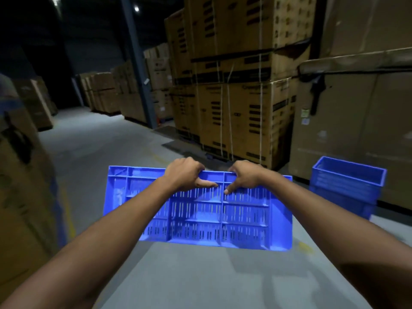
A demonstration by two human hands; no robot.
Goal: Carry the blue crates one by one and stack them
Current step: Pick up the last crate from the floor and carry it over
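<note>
I hold a blue slotted plastic crate [214,221] in front of me, above the grey floor, with its ribbed side turned towards me. My left hand [185,173] and my right hand [246,177] grip its far top edge close together, fingers curled over the rim and thumbs pressed on the near face. A stack of blue crates [346,186] stands on the floor at the right, its open top showing, apart from the crate I carry.
Tall stacks of strapped cardboard boxes [240,97] line the right side and the back. A large carton [356,121] stands right behind the crate stack. More cartons [20,179] crowd the left edge. A grey concrete aisle [107,139] runs ahead between them.
</note>
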